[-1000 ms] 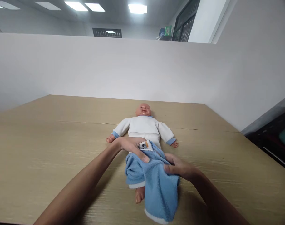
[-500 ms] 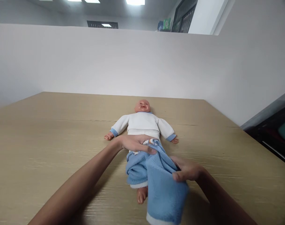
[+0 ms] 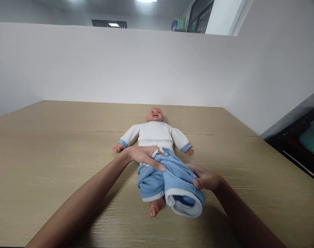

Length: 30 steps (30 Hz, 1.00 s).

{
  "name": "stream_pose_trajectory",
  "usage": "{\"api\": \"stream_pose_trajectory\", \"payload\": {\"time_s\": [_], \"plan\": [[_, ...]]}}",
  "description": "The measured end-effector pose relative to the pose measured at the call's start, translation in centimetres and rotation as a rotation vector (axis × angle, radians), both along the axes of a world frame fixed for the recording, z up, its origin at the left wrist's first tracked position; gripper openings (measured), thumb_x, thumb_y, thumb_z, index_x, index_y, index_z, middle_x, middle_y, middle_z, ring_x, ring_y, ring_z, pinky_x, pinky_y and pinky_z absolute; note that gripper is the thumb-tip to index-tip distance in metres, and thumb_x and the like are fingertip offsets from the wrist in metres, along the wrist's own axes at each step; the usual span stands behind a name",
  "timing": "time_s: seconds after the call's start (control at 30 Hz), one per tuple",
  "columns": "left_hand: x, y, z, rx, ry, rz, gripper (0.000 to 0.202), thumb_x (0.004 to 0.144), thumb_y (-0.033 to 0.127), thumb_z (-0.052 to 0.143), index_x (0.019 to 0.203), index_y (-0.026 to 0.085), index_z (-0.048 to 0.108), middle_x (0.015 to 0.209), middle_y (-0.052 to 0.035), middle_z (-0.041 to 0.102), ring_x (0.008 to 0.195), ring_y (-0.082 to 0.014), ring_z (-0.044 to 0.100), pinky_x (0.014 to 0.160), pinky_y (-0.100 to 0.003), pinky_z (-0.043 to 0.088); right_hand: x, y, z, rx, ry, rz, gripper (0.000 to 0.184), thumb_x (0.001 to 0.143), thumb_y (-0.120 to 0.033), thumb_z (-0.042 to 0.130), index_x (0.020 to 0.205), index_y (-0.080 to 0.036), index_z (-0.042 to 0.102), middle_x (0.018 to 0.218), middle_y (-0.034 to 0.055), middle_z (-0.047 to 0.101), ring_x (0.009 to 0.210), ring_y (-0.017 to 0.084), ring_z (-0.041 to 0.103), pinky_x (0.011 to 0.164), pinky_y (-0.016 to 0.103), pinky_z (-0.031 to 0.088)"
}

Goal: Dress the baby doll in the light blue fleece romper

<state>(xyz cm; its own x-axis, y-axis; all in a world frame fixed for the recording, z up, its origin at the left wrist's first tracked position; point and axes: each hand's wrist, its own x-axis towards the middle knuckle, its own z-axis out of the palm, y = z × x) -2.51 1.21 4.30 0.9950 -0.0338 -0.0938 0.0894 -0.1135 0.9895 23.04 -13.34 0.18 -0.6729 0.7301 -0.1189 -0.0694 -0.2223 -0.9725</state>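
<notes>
My left hand [image 3: 143,155] holds the blue trousers [image 3: 176,170] at the waist, with the thumb over the cloth and the other fingers mostly hidden. My right hand [image 3: 206,178] is closed on the trouser leg at my right side, whose white-edged opening faces the near edge of the tabletop [image 3: 53,162]. The trousers cover the lower body of the doll [image 3: 154,115], which lies face up, head toward the far edge. From the other trouser leg comes out a bare foot [image 3: 156,206].

Doll [image 3: 155,132] lies on the table [image 3: 69,155]; trousers [image 3: 151,184] over its lower body; wall [image 3: 146,65] behind.
</notes>
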Motion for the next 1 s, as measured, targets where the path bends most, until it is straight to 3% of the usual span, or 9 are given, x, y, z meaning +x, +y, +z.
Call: {"api": "stream_pose_trajectory", "payload": {"time_s": [0.13,0.33,0.4,0.53,0.6,0.7,0.83,0.9,1.0], "plan": [[0.0,-0.6,-0.1,-0.022,-0.001,0.084,0.038,0.091,0.049,0.082,0.113,0.018,0.079,0.111,-0.0037,0.079,0.102,-0.0213,0.073,0.097,-0.027,0.058,0.7,0.1,0.0,-0.064,-0.037,0.149,0.092,0.056,-0.067,0.099,0.125,-0.012,0.070,0.089,0.0031,0.072,0.072,0.015,0.063,0.067,0.023,0.051],[0.2,-1.0,-0.5,-0.111,0.003,-0.007,0.051,0.081,0.052,0.090,0.115,0.016,0.077,0.111,-0.0044,0.079,0.105,-0.0238,0.073,0.097,-0.029,0.059,0.5,-0.2,-1.5,0.073,0.014,-0.160,0.077,0.071,-0.065,0.093,0.127,-0.018,0.069,0.102,0.0058,0.073,0.092,0.022,0.069,0.086,0.032,0.054],[0.4,-1.0,-0.4,-0.134,-0.002,-0.018,0.056,0.072,0.050,0.097,0.112,0.016,0.078,0.110,-0.0051,0.080,0.107,-0.0260,0.073,0.100,-0.031,0.059,-0.2,-0.2,-1.5,0.090,0.048,-0.232,0.063,0.080,-0.067,0.086,0.116,-0.018,0.070,0.097,0.0056,0.071,0.089,0.021,0.067,0.085,0.032,0.053],[0.6,-1.3,0.0,-0.061,-0.004,0.013,0.051,0.066,0.043,0.101,0.104,0.017,0.080,0.107,-0.0067,0.081,0.108,-0.0304,0.074,0.109,-0.040,0.057,-1.3,0.1,-0.6,0.108,0.092,-0.137,0.052,0.094,-0.069,0.071,0.081,-0.019,0.060,0.066,-0.0025,0.053,0.064,0.014,0.048,0.066,0.027,0.043],[0.6,-1.3,0.0,-0.023,-0.030,0.018,0.047,0.070,0.043,0.099,0.105,0.018,0.080,0.105,-0.0067,0.081,0.107,-0.0301,0.074,0.108,-0.041,0.057,-1.3,0.3,0.0,0.153,0.070,-0.116,0.057,0.092,-0.072,0.071,0.073,-0.021,0.054,0.062,-0.0050,0.045,0.060,0.012,0.040,0.062,0.026,0.039],[0.3,-1.1,-0.3,-0.021,-0.056,0.052,0.046,0.078,0.051,0.091,0.107,0.017,0.079,0.103,-0.0067,0.080,0.106,-0.0274,0.073,0.102,-0.037,0.058,-1.0,0.3,0.6,0.207,0.007,-0.111,0.060,0.079,-0.074,0.083,0.074,-0.020,0.059,0.068,-0.0039,0.049,0.064,0.013,0.043,0.066,0.027,0.042],[0.2,-1.3,-0.5,-0.002,-0.032,0.156,0.051,0.079,0.060,0.086,0.102,0.016,0.077,0.099,-0.0064,0.079,0.107,-0.0268,0.071,0.100,-0.035,0.057,-1.8,-0.8,1.1,0.174,-0.101,-0.411,0.052,0.076,-0.058,0.092,0.109,-0.020,0.077,0.100,0.0052,0.077,0.096,0.025,0.070,0.092,0.037,0.057],[0.6,-1.7,-0.3,-0.001,-0.029,0.177,0.052,0.077,0.058,0.088,0.107,0.017,0.076,0.103,-0.0051,0.078,0.108,-0.0260,0.070,0.100,-0.034,0.056,-3.1,-1.8,1.1,0.159,-0.136,-0.660,0.049,0.084,-0.054,0.085,0.121,-0.022,0.077,0.120,0.0082,0.079,0.115,0.030,0.071,0.107,0.045,0.054],[1.4,-2.3,-0.1,0.046,-0.050,0.133,0.047,0.077,0.047,0.090,0.112,0.019,0.075,0.108,-0.0030,0.076,0.105,-0.0236,0.070,0.099,-0.033,0.055,-6.1,-4.2,1.0,0.153,-0.208,-1.001,0.047,0.087,-0.055,0.076,0.120,-0.022,0.078,0.127,0.0106,0.078,0.122,0.035,0.070,0.114,0.052,0.051]]}}
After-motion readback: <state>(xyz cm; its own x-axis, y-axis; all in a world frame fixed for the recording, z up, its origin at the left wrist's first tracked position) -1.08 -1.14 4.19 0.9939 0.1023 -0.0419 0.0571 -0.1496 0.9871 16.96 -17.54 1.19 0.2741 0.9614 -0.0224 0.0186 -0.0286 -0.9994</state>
